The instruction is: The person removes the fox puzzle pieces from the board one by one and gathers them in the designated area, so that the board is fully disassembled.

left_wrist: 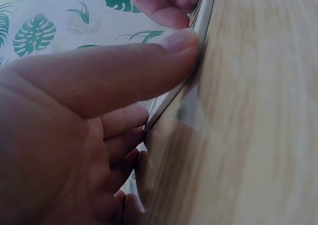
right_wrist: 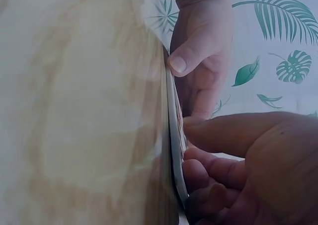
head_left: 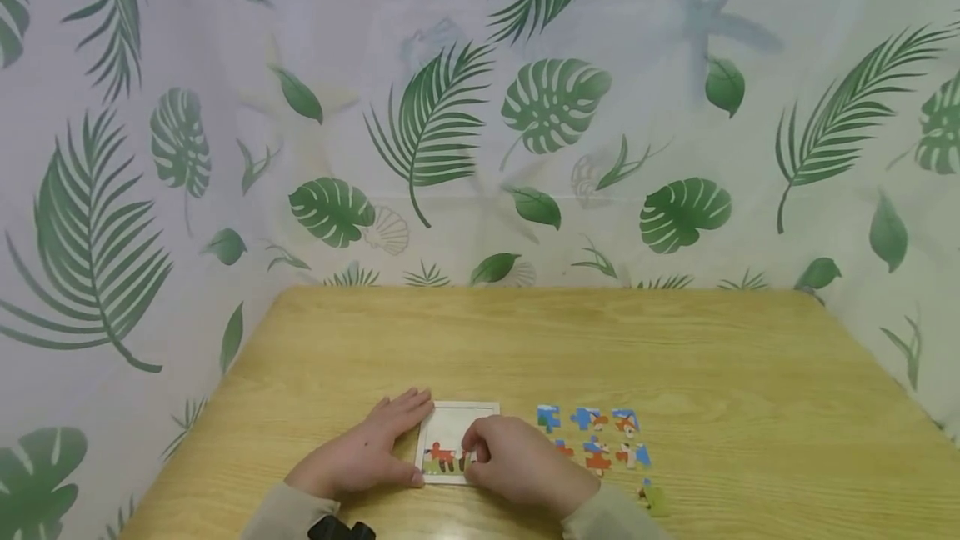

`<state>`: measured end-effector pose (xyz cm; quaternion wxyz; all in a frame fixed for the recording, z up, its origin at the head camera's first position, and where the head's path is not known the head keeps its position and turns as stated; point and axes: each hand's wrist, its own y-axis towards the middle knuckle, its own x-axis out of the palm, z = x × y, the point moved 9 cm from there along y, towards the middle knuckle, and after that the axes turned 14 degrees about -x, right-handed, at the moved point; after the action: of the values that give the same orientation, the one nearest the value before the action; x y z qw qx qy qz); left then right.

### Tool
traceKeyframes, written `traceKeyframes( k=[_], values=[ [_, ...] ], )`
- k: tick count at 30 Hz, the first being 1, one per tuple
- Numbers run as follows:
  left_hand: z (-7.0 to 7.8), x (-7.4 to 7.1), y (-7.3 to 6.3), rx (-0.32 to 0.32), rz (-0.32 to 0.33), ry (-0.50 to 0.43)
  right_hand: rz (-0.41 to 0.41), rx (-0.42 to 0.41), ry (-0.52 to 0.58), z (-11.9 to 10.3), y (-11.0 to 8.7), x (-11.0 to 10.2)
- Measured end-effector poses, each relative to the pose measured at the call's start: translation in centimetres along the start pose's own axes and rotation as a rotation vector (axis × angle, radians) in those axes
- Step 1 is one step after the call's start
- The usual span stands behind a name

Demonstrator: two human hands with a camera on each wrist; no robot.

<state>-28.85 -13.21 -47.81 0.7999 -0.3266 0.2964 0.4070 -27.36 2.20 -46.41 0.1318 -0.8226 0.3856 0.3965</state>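
A small white-framed puzzle board [head_left: 457, 405] lies flat on the table, with picture pieces [head_left: 444, 458] showing along its lower part and its upper part bare. My left hand [head_left: 375, 444] rests at the board's left side, fingers stretched out, fingertips at the upper left corner and thumb at the lower left. In the left wrist view the left thumb [left_wrist: 134, 68] touches the board's edge. My right hand [head_left: 517, 461] is over the lower right of the board, thumb and bent forefinger pinching a puzzle piece largely hidden by the fingers. The right thumb [right_wrist: 218, 130] shows in the right wrist view.
Several loose puzzle pieces lie in rows right of the board, among them a blue one [head_left: 548, 417] and a green one [head_left: 654, 500]. My right forearm is close to the lowest ones. A leaf-patterned cloth [head_left: 465, 248] hangs behind the wooden table [head_left: 675, 340].
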Motion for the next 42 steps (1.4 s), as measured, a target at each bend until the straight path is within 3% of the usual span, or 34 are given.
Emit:
traceKeyframes(
  k=[13, 21, 29, 42],
  values=[
    [0.44, -0.54, 0.13, -0.027, 0.027, 0.011, 0.014, 0.013, -0.039, -0.14, 0.15, 0.04],
    [0.83, -0.32, 0.03, -0.004, 0.035, 0.054, 0.015, 0.043, -0.032, 0.02, 0.05, 0.06],
    [0.68, -0.28, 0.32, -0.028, 0.048, 0.030, 0.026, 0.071, -0.011, 0.30, -0.06, 0.03],
    [0.37, -0.11, 0.25, -0.004, 0.004, 0.012, 0.086, 0.042, 0.055, 0.45, -0.17, -0.36]
  ],
)
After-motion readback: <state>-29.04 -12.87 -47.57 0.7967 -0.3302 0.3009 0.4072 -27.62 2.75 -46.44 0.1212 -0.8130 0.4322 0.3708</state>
